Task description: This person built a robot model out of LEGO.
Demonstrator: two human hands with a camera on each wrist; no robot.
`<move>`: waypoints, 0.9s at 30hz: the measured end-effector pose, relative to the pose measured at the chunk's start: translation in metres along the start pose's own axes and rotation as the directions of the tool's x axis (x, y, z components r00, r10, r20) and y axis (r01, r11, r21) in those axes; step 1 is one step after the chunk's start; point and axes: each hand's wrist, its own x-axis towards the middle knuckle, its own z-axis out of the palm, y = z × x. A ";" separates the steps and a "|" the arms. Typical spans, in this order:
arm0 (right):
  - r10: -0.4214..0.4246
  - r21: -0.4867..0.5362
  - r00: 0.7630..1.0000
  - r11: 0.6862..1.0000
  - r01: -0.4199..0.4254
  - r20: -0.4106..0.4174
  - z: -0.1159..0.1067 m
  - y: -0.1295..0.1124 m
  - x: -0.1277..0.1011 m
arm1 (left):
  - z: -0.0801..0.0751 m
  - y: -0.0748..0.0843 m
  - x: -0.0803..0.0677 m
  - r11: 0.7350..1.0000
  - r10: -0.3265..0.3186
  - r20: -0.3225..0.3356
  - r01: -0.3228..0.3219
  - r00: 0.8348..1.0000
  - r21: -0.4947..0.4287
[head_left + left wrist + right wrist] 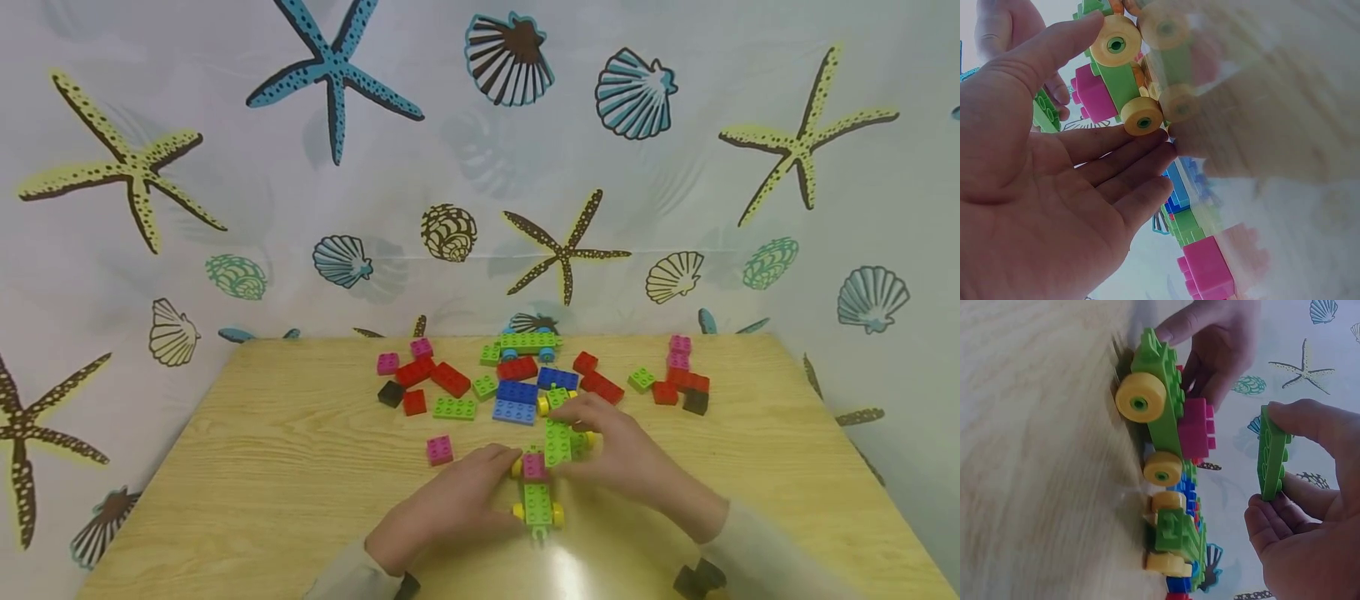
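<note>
My left hand (468,492) holds a toy car (537,502) on the table. Its thumb touches one yellow wheel (1116,42) and its fingers touch another wheel (1142,116). The car has a green base, and a pink brick (1195,428) sits on its studs. My right hand (618,446) pinches a green brick (1272,453) between thumb and fingers, raised beside the car. Behind that brick stands a second green wheeled base (1179,537) with yellow wheels, partly hidden by the hand in the head view.
Blue bricks (516,402) and loose red bricks (450,379) lie farther back, near a green base with blue wheels (528,342). A pink brick (440,450) lies left of the hands. Dark blocks (700,578) are by the right sleeve. A patterned curtain (420,175) hangs behind.
</note>
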 end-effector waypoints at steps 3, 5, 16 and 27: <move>-0.015 0.011 1.000 1.000 0.015 0.012 0.006 0.000 0.001 | -0.001 -0.001 0.000 1.000 0.002 -0.003 -0.002 1.000 -0.001; -0.026 0.029 0.999 0.999 0.026 0.022 0.009 0.001 0.002 | -0.001 -0.001 0.001 1.000 0.001 -0.003 -0.001 1.000 -0.001; 0.007 0.070 0.999 0.997 -0.011 0.047 0.026 0.009 0.005 | 0.001 -0.003 0.002 1.000 0.002 -0.005 -0.002 1.000 -0.002; 0.032 0.085 0.998 0.996 -0.036 0.051 0.036 0.012 0.008 | 0.001 -0.004 0.001 1.000 0.021 -0.020 -0.021 1.000 0.020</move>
